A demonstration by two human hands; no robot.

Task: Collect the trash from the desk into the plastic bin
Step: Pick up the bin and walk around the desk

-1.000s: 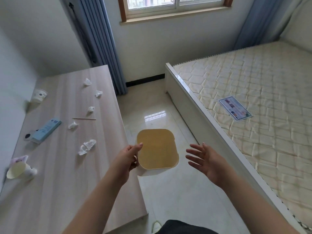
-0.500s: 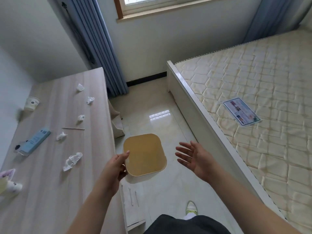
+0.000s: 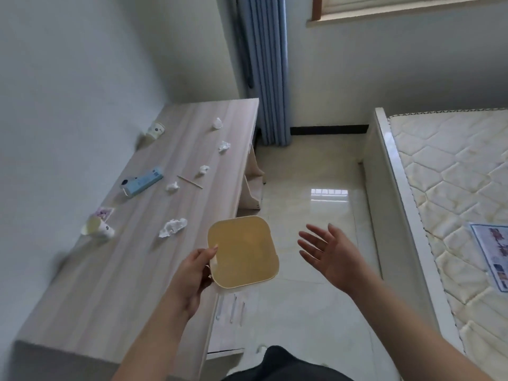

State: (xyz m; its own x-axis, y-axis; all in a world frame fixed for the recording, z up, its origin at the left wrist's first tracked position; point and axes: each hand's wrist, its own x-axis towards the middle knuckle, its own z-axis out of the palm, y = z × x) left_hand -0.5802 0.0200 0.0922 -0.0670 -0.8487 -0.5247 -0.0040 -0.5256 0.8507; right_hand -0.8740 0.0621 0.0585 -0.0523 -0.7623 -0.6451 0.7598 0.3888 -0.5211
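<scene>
My left hand (image 3: pixel 196 272) grips the left rim of a yellowish plastic bin (image 3: pixel 243 251), held beside the desk's right edge. My right hand (image 3: pixel 325 250) hovers open to the right of the bin, palm turned toward it, touching nothing. On the wooden desk (image 3: pixel 115 284) lie several crumpled tissues, the nearest and largest one (image 3: pixel 172 227) just left of the bin. A thin wooden stick (image 3: pixel 189 181), a tipped paper cup (image 3: pixel 97 229) and a second cup (image 3: pixel 156 130) by the wall also lie there.
A light blue box (image 3: pixel 143 182) and a small printed packet (image 3: pixel 104 213) rest on the desk. A bed with a bare mattress (image 3: pixel 453 188) and a leaflet (image 3: pixel 492 259) stands on the right. Tiled floor (image 3: pixel 310 188) runs between them; blue curtain (image 3: pixel 268 70) behind.
The view has swung left and the desk now fills more of the frame. The bin, held by my left hand, has come up against the desk's edge. My right hand stays open beside it.
</scene>
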